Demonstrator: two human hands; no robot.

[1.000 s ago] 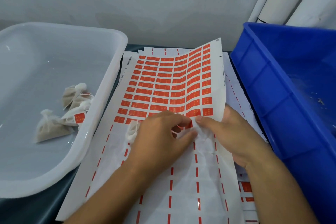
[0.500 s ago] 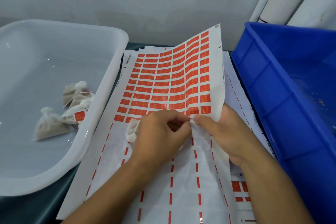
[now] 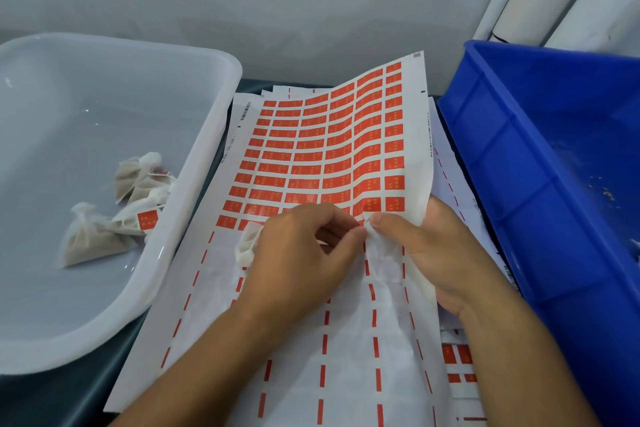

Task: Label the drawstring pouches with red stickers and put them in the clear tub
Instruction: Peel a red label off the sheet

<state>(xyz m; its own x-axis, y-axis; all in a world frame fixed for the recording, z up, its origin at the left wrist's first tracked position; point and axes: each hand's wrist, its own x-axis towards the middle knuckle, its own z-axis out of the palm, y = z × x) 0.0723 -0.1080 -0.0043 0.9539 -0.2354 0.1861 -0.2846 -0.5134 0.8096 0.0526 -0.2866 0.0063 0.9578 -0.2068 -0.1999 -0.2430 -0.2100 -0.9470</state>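
Left hand (image 3: 298, 253) holds a pouch (image 3: 247, 246) in its palm and picks at a sticker. Right hand (image 3: 426, 253) pinches the sticker sheet (image 3: 325, 156), far edge lifted toward 12 o'clock. I'd expect thin, floppy stickers: peel by a corner. Clear tub (image 3: 194, 191) at 9 o'clock.

Left hand (image 3: 298, 253), right hand (image 3: 433, 250): bare, no gloves, rings or watch; forearms bare, unsleeved.

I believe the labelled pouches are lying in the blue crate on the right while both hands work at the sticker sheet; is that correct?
Not quite: the head view shows the labelled pouches in the clear tub on the left, not the blue crate. Both hands are indeed at the sticker sheet.
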